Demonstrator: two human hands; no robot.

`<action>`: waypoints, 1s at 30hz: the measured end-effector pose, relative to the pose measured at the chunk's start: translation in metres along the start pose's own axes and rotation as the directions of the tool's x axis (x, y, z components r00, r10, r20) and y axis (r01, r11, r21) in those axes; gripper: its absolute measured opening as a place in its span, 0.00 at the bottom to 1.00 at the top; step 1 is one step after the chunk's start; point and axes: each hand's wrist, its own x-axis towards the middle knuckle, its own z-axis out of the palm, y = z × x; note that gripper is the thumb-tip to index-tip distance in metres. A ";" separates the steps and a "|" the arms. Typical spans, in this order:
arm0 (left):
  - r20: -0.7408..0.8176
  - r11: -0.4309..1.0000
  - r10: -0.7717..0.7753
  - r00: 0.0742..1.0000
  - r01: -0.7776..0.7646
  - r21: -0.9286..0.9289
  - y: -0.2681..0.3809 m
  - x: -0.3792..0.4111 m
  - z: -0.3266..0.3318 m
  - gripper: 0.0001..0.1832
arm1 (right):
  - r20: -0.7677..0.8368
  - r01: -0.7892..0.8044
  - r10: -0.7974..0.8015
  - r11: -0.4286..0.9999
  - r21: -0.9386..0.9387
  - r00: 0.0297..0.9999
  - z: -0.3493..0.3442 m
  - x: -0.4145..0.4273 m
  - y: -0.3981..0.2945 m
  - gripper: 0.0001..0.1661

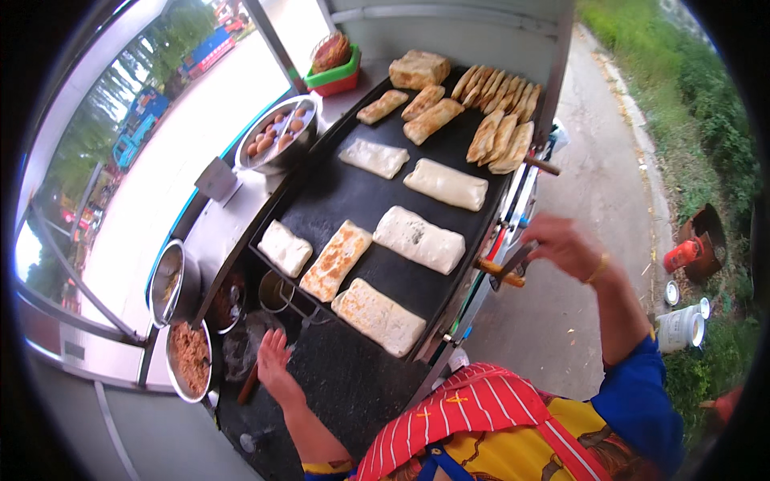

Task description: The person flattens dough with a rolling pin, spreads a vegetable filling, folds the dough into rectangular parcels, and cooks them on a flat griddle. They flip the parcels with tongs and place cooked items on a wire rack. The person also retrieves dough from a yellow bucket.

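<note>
My right hand point(558, 245), blurred, is beside the griddle's right edge. It grips a dark flat metal blade, seemingly a scraper point(515, 263), which crosses in front of a wooden handle point(499, 273). My left hand point(277, 367) is empty with fingers extended, over the dark worktop point(337, 367). A brown wooden stick point(248, 385) lies beside it, partly hidden. On the black griddle point(319, 198), a browned flatbread point(337, 260) and a lightly spotted one point(379, 315) lie nearest me. Paler filled flatbreads point(419, 239) lie farther up, and several browned ones point(499, 90) stand stacked at the far right.
Left of the griddle are a pot of eggs point(310, 141), a metal bowl point(191, 282) and a bowl of minced filling point(207, 361). Green and red baskets point(340, 81) stand at the back. A second wooden handle point(541, 165) juts out on the right. White buckets point(677, 329) stand outside.
</note>
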 end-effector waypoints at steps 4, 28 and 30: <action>-0.110 0.994 0.050 0.993 -0.060 -0.087 -0.006 -0.029 -0.003 0.25 | -0.701 -0.118 0.218 0.975 0.188 0.680 -0.108 -0.046 -0.042 0.18; 0.164 0.559 -0.663 0.731 0.628 -0.542 -0.090 -0.222 0.417 0.23 | 0.010 -0.161 0.249 0.594 0.788 0.968 -0.127 0.012 0.273 0.24; 0.074 0.583 -0.659 0.748 0.571 -0.577 -0.114 -0.217 0.428 0.21 | 0.105 -0.186 0.192 0.474 0.860 0.976 -0.126 0.008 0.285 0.27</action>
